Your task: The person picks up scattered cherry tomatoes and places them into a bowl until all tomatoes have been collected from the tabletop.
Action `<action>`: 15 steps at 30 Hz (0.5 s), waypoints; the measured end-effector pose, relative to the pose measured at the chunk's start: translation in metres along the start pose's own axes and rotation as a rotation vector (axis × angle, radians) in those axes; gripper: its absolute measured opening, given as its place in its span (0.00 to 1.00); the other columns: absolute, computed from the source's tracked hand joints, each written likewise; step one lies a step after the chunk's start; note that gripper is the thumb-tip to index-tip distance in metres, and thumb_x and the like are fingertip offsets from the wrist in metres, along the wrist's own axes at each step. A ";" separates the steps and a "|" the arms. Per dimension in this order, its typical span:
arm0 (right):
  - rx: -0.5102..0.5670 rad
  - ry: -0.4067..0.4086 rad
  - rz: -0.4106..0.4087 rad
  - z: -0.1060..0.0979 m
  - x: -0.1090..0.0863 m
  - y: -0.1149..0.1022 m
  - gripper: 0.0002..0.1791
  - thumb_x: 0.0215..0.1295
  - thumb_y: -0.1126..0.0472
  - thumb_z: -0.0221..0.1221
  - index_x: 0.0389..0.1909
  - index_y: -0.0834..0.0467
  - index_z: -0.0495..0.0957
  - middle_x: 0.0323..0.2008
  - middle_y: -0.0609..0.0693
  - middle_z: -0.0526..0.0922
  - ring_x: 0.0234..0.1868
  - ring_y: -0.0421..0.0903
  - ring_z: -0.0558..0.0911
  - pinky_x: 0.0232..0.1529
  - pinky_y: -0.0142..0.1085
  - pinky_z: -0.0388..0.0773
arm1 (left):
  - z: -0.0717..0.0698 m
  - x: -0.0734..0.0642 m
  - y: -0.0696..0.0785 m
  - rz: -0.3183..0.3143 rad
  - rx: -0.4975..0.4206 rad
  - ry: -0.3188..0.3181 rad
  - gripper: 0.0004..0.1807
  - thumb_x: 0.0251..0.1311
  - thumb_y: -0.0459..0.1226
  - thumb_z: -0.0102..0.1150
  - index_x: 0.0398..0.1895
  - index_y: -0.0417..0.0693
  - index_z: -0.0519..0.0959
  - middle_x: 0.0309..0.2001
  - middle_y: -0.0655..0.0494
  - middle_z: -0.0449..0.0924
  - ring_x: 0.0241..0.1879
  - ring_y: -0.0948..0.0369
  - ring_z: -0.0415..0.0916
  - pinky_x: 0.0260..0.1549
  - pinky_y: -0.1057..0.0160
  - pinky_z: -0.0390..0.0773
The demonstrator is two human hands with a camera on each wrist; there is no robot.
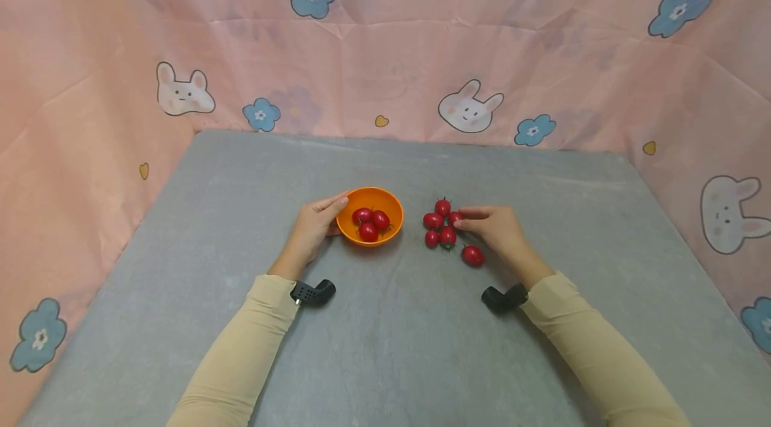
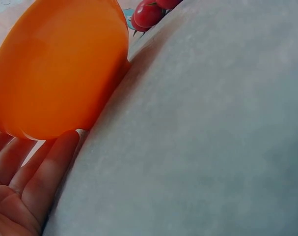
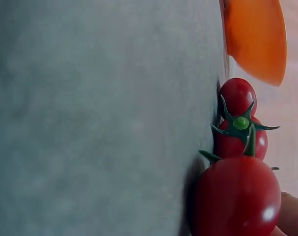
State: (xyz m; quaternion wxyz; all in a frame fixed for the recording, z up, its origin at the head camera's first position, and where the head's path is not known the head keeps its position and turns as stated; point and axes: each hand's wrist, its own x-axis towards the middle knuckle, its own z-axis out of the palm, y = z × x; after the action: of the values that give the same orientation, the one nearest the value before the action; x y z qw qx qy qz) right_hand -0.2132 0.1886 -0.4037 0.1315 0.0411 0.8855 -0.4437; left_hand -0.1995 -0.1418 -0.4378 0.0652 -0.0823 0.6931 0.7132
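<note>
My left hand holds an orange bowl by its left side, thumb over the rim and fingers against the outside wall. Three red cherry tomatoes lie inside the bowl. To its right, several more cherry tomatoes sit in a loose cluster on the table. At the right edge of that cluster, my right hand pinches one cherry tomato between thumb and fingers. A separate cherry tomato lies nearer to me, below the right hand; green stems show on some in the right wrist view.
Everything stands on a grey table. A pink curtain printed with rabbits and blue flowers hangs behind it and along both sides. Each wrist carries a black camera mount, close above the tabletop.
</note>
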 end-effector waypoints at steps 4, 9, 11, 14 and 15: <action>0.009 0.018 -0.007 -0.001 0.001 -0.001 0.27 0.63 0.51 0.66 0.59 0.61 0.80 0.63 0.61 0.78 0.69 0.57 0.68 0.69 0.52 0.68 | 0.000 0.001 0.000 0.004 -0.002 -0.005 0.23 0.69 0.46 0.59 0.64 0.47 0.78 0.66 0.50 0.76 0.57 0.57 0.77 0.36 0.70 0.85; 0.031 0.034 0.008 -0.005 -0.001 -0.006 0.27 0.63 0.49 0.66 0.59 0.60 0.80 0.63 0.60 0.79 0.68 0.56 0.69 0.67 0.50 0.70 | -0.001 0.001 -0.001 0.009 0.002 -0.004 0.23 0.69 0.46 0.59 0.64 0.46 0.77 0.66 0.50 0.76 0.56 0.58 0.78 0.35 0.70 0.85; 0.044 0.032 0.015 -0.007 -0.001 -0.009 0.27 0.64 0.49 0.66 0.59 0.59 0.80 0.62 0.59 0.79 0.68 0.56 0.69 0.65 0.48 0.72 | -0.001 0.001 -0.001 0.008 0.000 -0.001 0.23 0.69 0.45 0.58 0.64 0.46 0.77 0.66 0.49 0.76 0.55 0.59 0.78 0.35 0.70 0.85; 0.075 0.023 0.029 -0.008 -0.002 -0.014 0.27 0.64 0.48 0.66 0.60 0.58 0.80 0.62 0.58 0.80 0.67 0.55 0.69 0.62 0.45 0.75 | -0.001 0.001 -0.002 0.007 -0.002 0.001 0.24 0.69 0.45 0.59 0.64 0.45 0.77 0.66 0.49 0.76 0.55 0.59 0.78 0.35 0.70 0.85; 0.075 0.021 0.029 -0.008 -0.002 -0.016 0.27 0.64 0.47 0.66 0.60 0.57 0.80 0.61 0.57 0.80 0.67 0.55 0.69 0.62 0.44 0.75 | -0.001 0.001 -0.001 0.007 -0.002 0.001 0.24 0.69 0.45 0.59 0.64 0.45 0.77 0.66 0.49 0.75 0.55 0.59 0.78 0.35 0.70 0.85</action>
State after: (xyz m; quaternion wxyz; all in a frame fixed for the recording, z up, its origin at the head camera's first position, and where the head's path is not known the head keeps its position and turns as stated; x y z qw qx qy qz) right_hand -0.2157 0.1861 -0.3863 0.1268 0.0635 0.8689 -0.4742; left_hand -0.2000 -0.1431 -0.4395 0.0623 -0.0800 0.6926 0.7142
